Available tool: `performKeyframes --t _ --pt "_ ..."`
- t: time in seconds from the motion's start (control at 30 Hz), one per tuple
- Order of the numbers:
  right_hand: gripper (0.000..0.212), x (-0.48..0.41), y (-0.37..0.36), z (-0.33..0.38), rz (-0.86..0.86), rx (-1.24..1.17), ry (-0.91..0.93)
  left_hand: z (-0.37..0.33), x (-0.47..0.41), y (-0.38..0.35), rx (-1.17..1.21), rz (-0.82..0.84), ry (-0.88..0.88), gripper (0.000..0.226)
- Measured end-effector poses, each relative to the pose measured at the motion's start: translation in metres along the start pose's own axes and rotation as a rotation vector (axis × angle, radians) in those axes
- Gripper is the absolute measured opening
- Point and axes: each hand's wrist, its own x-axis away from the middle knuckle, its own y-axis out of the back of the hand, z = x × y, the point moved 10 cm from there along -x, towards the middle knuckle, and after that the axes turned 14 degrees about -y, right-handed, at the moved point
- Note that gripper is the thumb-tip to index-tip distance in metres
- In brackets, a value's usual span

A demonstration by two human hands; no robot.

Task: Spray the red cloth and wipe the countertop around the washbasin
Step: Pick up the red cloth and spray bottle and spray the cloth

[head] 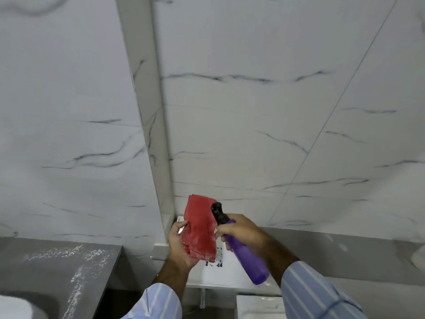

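My left hand holds a folded red cloth upright in front of the wall corner. My right hand grips a purple spray bottle by its neck, with the black nozzle right against the cloth's right edge. The bottle tilts, its base low and to the right. A grey countertop with white speckled residue lies at the lower left, and a rounded white edge, perhaps the washbasin, shows at the bottom left corner.
White marble-veined wall tiles fill most of the view, meeting at a corner. A white box with a dark printed patch sits below my hands. Another white fixture shows at the bottom, and a grey ledge runs right.
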Motion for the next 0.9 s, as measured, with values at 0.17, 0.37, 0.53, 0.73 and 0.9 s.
performKeyframes --t 0.17,0.37,0.53,0.73,0.9 --pt "0.009 -0.011 -0.007 0.001 0.09 0.02 -0.125 -0.006 -0.001 0.0 -0.017 -0.056 -0.048 0.058" --pt "0.022 -0.024 -0.002 0.004 0.084 0.161 -0.203 -0.014 -0.004 -0.001 -0.021 -0.1 -0.079 0.055" --pt "0.022 -0.038 0.0 0.006 0.08 0.201 -0.228 -0.017 -0.009 -0.002 -0.004 -0.103 -0.103 0.057" --pt "0.021 -0.052 -0.003 0.003 0.134 0.197 -0.225 -0.018 -0.014 -0.002 -0.021 -0.116 -0.118 0.061" --pt "0.023 -0.063 0.003 0.017 0.076 0.015 -0.047 -0.018 -0.017 -0.006 0.011 -0.089 -0.112 0.069"
